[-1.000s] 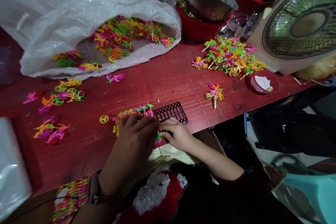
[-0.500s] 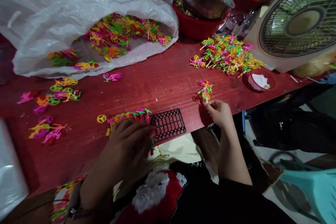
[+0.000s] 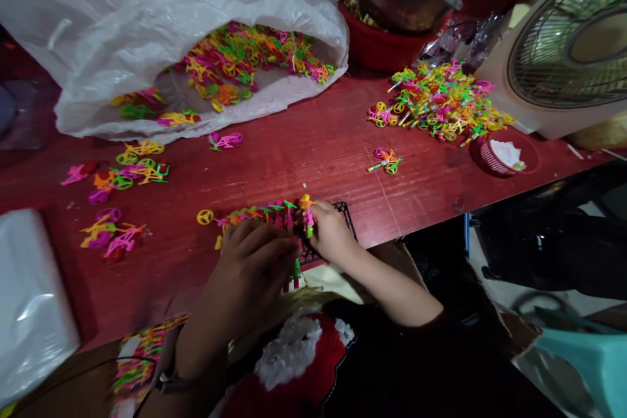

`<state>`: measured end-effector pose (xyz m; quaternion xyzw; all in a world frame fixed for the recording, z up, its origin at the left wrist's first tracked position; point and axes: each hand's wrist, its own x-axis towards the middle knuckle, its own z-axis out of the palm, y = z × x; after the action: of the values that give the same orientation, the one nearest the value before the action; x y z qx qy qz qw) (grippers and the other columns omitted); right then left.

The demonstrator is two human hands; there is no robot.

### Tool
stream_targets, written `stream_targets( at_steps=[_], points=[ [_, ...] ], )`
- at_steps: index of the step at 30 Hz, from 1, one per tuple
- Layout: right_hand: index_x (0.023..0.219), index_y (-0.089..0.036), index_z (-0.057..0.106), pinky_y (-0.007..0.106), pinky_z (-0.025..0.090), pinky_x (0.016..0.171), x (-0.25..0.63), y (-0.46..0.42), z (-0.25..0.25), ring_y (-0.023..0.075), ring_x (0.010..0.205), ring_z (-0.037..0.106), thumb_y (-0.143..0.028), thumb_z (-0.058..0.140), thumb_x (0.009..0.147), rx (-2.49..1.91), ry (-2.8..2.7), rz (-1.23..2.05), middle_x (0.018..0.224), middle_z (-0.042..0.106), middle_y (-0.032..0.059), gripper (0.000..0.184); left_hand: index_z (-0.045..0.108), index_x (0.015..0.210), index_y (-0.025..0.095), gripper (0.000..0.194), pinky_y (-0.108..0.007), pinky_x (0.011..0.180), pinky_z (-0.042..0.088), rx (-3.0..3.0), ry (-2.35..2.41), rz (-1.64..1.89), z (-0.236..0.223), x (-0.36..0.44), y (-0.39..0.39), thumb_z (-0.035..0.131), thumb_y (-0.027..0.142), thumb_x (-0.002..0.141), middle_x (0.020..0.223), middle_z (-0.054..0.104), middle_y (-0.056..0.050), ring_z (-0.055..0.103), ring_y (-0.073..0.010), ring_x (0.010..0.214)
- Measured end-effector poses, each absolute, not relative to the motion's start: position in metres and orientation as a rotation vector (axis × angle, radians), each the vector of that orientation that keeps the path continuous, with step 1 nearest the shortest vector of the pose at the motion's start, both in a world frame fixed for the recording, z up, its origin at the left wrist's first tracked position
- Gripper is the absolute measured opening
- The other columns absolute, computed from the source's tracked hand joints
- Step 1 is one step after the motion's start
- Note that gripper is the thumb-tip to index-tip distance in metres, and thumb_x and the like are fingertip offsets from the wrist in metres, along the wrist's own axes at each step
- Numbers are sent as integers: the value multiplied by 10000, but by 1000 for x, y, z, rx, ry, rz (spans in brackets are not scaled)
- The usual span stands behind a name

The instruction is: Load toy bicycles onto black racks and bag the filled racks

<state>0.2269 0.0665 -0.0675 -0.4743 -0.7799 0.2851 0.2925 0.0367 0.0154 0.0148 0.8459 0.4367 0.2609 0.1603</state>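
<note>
At the table's front edge lies a black plastic rack (image 3: 349, 214) with a row of small bright plastic toys (image 3: 255, 213) standing along its left part. My left hand (image 3: 252, 255) is curled over this row, its fingers bent and pointing right; its fingertips are dark and what they grip is hidden. My right hand (image 3: 332, 230) comes in from the right over the rack, pinching a small pink and yellow plastic toy (image 3: 308, 215) upright beside the end of the row. A loose yellow wheel (image 3: 205, 217) lies left of the row.
Several loose toys (image 3: 112, 235) lie at the left. Behind them, a white plastic bag (image 3: 81, 108) holds many more. One toy with a striped tube (image 3: 386, 162) lies right of the rack. Farther back are a toy heap (image 3: 441, 104), a red basket (image 3: 492, 160) and a fan (image 3: 573, 46).
My right hand has moved left from the loose toys right of the rack to the row's end, bringing one small toy. My left hand stays over the row; the view has shifted slightly.
</note>
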Motion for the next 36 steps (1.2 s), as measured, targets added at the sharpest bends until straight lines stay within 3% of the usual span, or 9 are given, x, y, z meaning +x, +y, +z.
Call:
stream_targets(
  at_steps=[13,18,23,26,31,36],
  points=[
    [946,-190,603,379,493,887,220,65,-65,266,982,542,-29,578,797,-1301,-2232,560,1004,615,102,221,691,994,206,104,-437,874,438,2397,1288,753,14,37,13,593,236,1009,1008,703,-62,566,-265,985],
    [892,-194,610,350,485,840,222,65,-71,240,913,554,-84,525,904,-1211,-2148,614,946,597,81,141,669,1100,211,143,-422,915,452,2357,1301,812,21,34,21,596,301,1016,1119,685,-68,597,-252,1035],
    [984,-190,648,364,492,886,224,66,-72,248,978,588,-98,572,880,-1182,-2037,722,1003,622,82,159,637,1289,212,301,-455,941,438,2493,1375,736,26,37,51,572,324,1018,1275,689,-100,611,-298,1149],
    [1005,-191,664,363,494,910,225,67,-71,242,999,617,-116,606,890,-1136,-1961,790,1021,663,77,149,682,1177,164,241,-466,970,421,2585,1256,624,22,39,68,516,226,1013,1179,737,-113,644,-289,1109],
    [852,-199,643,341,490,865,225,73,-69,229,903,618,-42,618,839,-1205,-1968,812,894,679,49,160,720,991,202,234,-400,868,415,2648,1129,479,24,40,82,492,152,973,1067,767,-60,651,-236,966],
    [874,-186,652,358,486,861,221,75,-67,245,905,588,-39,608,844,-1258,-2095,749,903,672,75,157,723,976,202,196,-398,895,411,2615,1205,318,28,42,85,554,126,915,1043,766,-44,631,-238,982]
  ],
)
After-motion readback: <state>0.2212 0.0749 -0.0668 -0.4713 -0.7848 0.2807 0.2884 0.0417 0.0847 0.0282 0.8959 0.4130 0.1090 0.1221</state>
